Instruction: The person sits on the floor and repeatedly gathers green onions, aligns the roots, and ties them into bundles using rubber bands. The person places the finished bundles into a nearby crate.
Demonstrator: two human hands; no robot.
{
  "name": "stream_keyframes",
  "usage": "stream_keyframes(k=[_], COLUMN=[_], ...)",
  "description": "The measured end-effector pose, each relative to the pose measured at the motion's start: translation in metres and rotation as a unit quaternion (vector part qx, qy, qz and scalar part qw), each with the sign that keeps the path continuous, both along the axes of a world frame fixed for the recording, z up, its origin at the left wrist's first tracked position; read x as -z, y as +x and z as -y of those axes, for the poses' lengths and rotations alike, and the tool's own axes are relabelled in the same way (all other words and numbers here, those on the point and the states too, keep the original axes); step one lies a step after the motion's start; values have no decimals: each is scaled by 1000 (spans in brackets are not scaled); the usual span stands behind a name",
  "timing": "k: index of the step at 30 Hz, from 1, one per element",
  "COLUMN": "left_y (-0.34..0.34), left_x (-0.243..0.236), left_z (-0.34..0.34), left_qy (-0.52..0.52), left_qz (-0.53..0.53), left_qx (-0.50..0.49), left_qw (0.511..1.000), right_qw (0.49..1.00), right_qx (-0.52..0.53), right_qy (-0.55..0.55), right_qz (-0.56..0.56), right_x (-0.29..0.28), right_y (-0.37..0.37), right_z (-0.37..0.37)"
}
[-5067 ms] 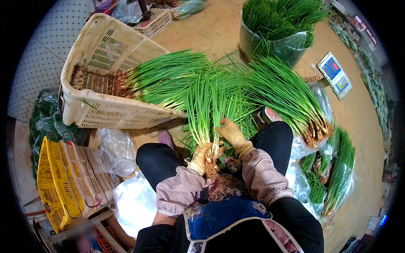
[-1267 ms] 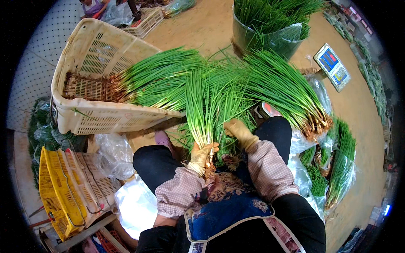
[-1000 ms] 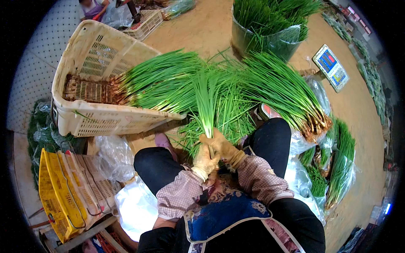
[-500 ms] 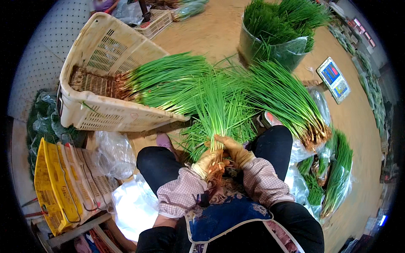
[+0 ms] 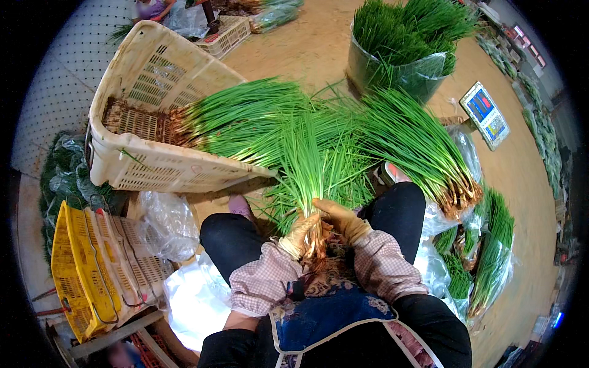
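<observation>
Between my knees, a bunch of spring onions [image 5: 310,178] stands with its green leaves pointing away from me and its brown roots toward my lap. My left hand [image 5: 300,236], in a yellowish glove, is closed around the pale lower stems. My right hand [image 5: 340,219], gloved alike, presses its fingers against the same stems from the right; part of its grip is hidden. Loose green leaves [image 5: 350,184] lie heaped on the floor beneath the bunch. To the left, more spring onions [image 5: 245,119] spill from a tipped cream crate [image 5: 165,168].
A spring onion pile [image 5: 417,147] lies right, near a digital scale [image 5: 486,116]. Behind stands a clear-walled tub [image 5: 392,73] full of greens. Bagged bundles [image 5: 491,257] rest by my right knee. Yellow crate [image 5: 80,270] and plastic bags [image 5: 169,224] sit left. A person [image 5: 153,9] shows at the far left.
The bunch in my hands has shifted slightly left, with its leaves more upright and its stem ends more bared. My hands stay in nearly the same place.
</observation>
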State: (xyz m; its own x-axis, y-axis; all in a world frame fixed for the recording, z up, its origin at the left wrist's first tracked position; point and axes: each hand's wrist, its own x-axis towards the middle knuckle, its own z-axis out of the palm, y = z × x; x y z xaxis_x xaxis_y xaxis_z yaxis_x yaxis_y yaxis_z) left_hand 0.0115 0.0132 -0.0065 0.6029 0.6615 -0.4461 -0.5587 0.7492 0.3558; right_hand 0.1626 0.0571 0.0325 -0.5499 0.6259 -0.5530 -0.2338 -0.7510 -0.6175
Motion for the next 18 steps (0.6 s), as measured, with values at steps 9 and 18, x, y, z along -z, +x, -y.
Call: stream_keyframes(k=[9,18], left_y=[2,7], left_x=[10,-5], left_z=[-1,-5], left_qy=[59,-107], left_qz=[-159,106], left_qx=[-73,-145], left_qw=[983,978], right_qw=[972,992], right_qx=[4,119], right_qy=[176,42], right_qz=[153,22], right_x=[43,39], right_y=[-12,-7], right_z=[-13,0])
